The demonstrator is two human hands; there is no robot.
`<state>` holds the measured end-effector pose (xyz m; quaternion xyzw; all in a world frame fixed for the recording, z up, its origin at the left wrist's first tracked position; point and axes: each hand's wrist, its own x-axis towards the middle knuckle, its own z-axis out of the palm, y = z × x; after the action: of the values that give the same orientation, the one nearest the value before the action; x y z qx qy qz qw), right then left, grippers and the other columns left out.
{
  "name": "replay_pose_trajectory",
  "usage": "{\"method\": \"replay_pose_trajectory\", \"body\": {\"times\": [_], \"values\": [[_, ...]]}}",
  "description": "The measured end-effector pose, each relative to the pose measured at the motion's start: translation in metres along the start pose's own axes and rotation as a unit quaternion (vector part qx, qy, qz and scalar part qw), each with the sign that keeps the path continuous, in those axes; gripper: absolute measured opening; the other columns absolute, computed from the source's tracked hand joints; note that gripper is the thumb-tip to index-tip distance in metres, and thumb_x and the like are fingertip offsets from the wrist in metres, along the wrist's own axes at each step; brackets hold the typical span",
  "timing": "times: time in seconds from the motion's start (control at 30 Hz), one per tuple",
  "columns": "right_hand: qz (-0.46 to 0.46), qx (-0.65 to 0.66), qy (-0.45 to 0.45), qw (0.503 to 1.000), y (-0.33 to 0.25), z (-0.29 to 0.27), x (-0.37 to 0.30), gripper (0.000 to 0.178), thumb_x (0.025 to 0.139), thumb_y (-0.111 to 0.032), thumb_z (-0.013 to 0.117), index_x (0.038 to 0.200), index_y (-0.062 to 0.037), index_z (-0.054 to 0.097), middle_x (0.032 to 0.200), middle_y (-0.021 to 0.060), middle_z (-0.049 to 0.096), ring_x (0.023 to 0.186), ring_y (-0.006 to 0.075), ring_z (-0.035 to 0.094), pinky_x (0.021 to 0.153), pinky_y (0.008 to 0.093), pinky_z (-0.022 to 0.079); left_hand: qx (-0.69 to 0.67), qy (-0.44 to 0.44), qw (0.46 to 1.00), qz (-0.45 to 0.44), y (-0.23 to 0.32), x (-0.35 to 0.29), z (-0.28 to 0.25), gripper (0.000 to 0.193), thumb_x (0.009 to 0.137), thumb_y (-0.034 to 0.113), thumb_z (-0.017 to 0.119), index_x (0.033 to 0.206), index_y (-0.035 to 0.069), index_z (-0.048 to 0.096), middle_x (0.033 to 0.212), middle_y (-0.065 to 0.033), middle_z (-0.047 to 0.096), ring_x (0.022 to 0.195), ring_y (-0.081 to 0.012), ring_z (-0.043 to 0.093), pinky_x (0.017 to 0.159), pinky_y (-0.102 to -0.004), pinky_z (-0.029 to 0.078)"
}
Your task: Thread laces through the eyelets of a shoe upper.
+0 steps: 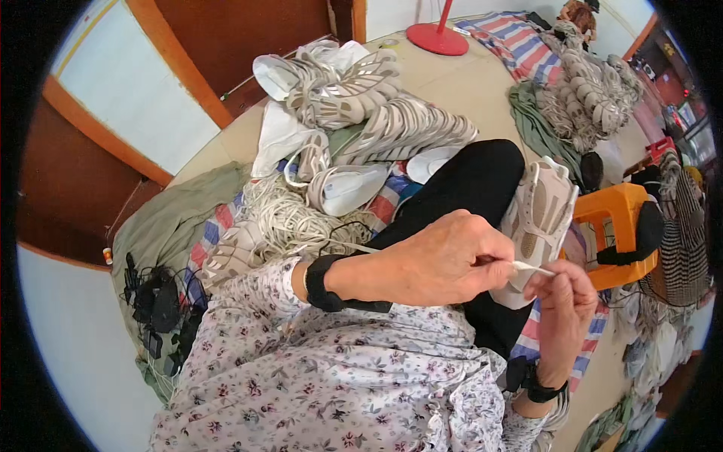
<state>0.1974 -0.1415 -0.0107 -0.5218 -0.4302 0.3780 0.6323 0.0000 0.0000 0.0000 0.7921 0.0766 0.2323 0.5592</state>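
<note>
Thin off-white lace [533,269] is stretched between the person's two bare hands as I look on, over the lower end of a beige-and-white shoe upper [538,218] beside a bent leg in black trousers [493,177]. Going from the left, a rumpled olive-green cloth [181,211] lies on the floor with a clutter of black cables and small devices [158,301] on it; next comes a loose tangle of cream laces [290,215], then a heap of beige-and-white shoe uppers [422,128]. The left hand [452,252] pinches the lace between thumb and curled fingers; the right hand [565,297] grasps its other side with its fingertips. Farther right stands an orange plastic stool [631,200], near the shoe upper
</note>
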Motion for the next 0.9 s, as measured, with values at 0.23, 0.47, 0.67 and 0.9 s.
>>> {"method": "replay_pose_trajectory", "body": {"times": [0.23,0.47,0.67,0.9], "values": [[-0.065,0.056,0.149,0.985,0.005,-0.036,0.011,0.028,0.101,-0.011,0.054,0.124,0.0045,0.059,0.102,0.0138,0.066,0.065,0.0093,0.055,0.051,0.0195,0.043,0.013,0.038,0.999,-0.016,-0.034,0.011,0.030,0.019,0.092,0.012,0.061,0.081,-0.002,0.067,0.053,-0.0072,0.049,0.048,-0.0099,0.040,0.046,-0.0308,0.033],[-0.087,0.241,0.083,0.963,0.001,-0.039,0.021,0.059,0.101,-0.010,0.054,0.151,0.0028,0.025,0.106,0.0065,0.059,0.075,0.0044,0.051,0.068,0.0151,0.049,0.065,0.055,0.996,0.021,-0.052,0.010,0.035,0.017,0.086,0.015,0.069,0.081,-0.001,0.068,0.079,-0.0098,0.057,0.065,-0.0217,0.056,0.060,-0.0332,0.043],[-0.069,0.232,0.149,0.959,0.025,-0.135,0.022,0.054,0.099,-0.010,0.057,0.146,0.0025,0.034,0.110,0.0060,0.059,0.084,0.0046,0.057,0.067,0.0150,0.051,0.009,-0.001,0.998,0.059,-0.052,-0.004,-0.011,0.019,0.089,0.013,0.065,0.076,-0.001,0.064,0.092,-0.0075,0.058,0.071,-0.0158,0.057,0.065,-0.0293,0.045],[-0.071,0.035,0.253,0.964,0.040,-0.328,-0.024,0.035,0.098,-0.008,0.057,0.131,0.0031,0.053,0.121,0.0118,0.062,0.097,0.0134,0.062,0.082,0.0215,0.052,-0.145,0.001,0.987,-0.073,-0.029,-0.043,-0.074,0.029,0.094,0.013,0.058,0.071,-0.002,0.067,0.093,-0.0066,0.062,0.069,-0.0089,0.055,0.060,-0.0232,0.044]]}}
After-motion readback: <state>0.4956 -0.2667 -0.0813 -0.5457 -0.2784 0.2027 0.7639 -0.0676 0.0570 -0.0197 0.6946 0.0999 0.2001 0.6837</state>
